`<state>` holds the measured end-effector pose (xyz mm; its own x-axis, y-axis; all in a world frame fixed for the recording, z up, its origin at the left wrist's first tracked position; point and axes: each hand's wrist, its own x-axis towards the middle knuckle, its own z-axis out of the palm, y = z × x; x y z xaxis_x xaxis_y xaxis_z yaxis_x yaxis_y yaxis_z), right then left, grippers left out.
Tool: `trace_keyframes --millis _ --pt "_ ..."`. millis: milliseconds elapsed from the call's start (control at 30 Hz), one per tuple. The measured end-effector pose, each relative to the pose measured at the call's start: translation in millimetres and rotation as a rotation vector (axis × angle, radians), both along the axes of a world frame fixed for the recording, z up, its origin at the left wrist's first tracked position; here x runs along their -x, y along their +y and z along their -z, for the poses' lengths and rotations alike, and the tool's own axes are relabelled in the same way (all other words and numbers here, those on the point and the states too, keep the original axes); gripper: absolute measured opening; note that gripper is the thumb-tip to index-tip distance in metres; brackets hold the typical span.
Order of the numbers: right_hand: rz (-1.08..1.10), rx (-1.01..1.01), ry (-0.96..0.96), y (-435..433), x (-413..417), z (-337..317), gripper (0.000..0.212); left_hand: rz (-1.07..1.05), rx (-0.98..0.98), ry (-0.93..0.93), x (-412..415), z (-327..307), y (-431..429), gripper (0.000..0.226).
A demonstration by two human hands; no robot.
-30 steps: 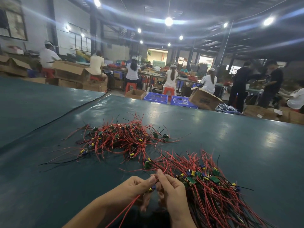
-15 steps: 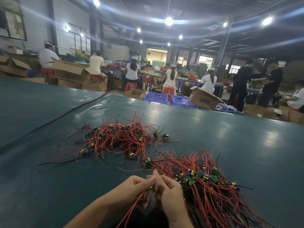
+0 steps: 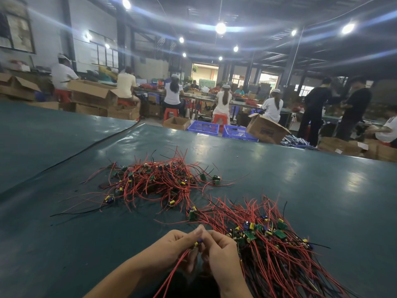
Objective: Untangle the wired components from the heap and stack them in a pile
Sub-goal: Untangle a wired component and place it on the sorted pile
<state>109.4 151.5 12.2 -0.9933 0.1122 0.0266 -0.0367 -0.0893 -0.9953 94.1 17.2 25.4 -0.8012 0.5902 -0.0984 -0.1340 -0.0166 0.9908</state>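
Close before me, one small wired component (image 3: 198,242), blue and yellow with trailing red leads, was pinched between both hands, raised, I judge, so its leads hung free of the rest. My left hand (image 3: 171,248) and right hand (image 3: 221,252) were curled, fingertips meeting on it. Just to the right lay the sorted pile (image 3: 279,244) of red-wired green boards. Farther off sat the tangled red heap (image 3: 159,179) on the dark green tabletop (image 3: 322,179).

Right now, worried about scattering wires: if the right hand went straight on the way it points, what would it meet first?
Probably the left hand, whose fingertips meet the right hand over the pinched component; beyond, the tangled heap, though depth is unclear.
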Motion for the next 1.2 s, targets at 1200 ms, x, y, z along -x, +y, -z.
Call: trace_keyframes --millis 1200 --pt "0.11 -0.035 0.031 2.6 0.2 0.3 0.032 -0.151 0.218 0.116 1.5 -2.4 4.6 0.054"
